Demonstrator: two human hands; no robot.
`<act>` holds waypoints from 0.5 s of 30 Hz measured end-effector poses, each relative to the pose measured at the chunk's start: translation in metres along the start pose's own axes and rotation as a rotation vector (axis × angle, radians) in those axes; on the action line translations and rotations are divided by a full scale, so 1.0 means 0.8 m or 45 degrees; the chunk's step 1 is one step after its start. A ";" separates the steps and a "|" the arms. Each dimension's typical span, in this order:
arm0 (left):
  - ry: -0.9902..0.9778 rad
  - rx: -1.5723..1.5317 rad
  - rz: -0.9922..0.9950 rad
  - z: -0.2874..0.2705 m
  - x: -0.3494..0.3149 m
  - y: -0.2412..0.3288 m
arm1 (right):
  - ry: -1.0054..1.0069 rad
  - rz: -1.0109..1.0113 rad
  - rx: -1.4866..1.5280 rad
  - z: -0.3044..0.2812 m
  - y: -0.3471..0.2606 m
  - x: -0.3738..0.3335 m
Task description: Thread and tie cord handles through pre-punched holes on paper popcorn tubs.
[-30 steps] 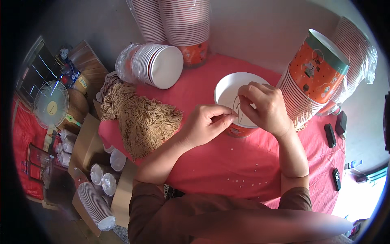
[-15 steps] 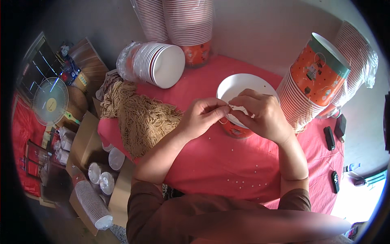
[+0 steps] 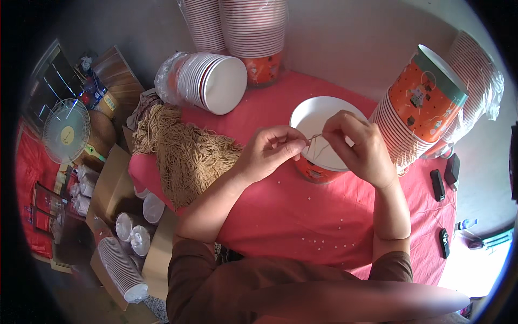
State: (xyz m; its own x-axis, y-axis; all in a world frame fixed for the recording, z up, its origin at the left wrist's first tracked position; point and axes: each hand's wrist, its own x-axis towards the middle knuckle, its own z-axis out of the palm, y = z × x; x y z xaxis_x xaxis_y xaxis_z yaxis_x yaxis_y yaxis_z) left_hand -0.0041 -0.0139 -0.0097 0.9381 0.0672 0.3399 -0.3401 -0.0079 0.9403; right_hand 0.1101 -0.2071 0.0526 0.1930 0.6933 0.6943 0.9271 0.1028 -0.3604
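Running btwn L hand & R hand, thin cord, over tub.

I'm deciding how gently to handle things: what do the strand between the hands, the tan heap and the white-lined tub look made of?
Strand: dull brownish cord, perhaps twisted fibre; too thin to be sure.
Heap: matt yarn or string, maybe cotton; limp, thin strands lie tangled.
Tub: probably coated paperboard; smooth white inside, printed orange outside, though plastic is possible.
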 end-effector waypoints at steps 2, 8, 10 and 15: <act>-0.017 0.028 0.045 0.000 0.000 0.000 | 0.011 0.004 -0.006 -0.003 0.001 -0.001; -0.047 -0.186 -0.201 -0.007 -0.002 0.003 | -0.092 0.025 0.061 0.001 -0.002 -0.001; -0.014 -0.207 -0.187 -0.006 -0.002 0.002 | -0.125 0.016 0.151 0.006 -0.003 -0.002; -0.019 -0.204 -0.149 0.003 -0.004 0.008 | -0.096 -0.024 0.100 0.014 -0.001 -0.002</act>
State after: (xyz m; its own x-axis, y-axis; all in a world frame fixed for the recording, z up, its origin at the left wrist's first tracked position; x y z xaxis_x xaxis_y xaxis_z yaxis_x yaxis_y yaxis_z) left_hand -0.0093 -0.0168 -0.0050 0.9723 0.0432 0.2297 -0.2337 0.1585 0.9593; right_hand 0.1058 -0.2000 0.0447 0.1486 0.7422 0.6535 0.9018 0.1694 -0.3975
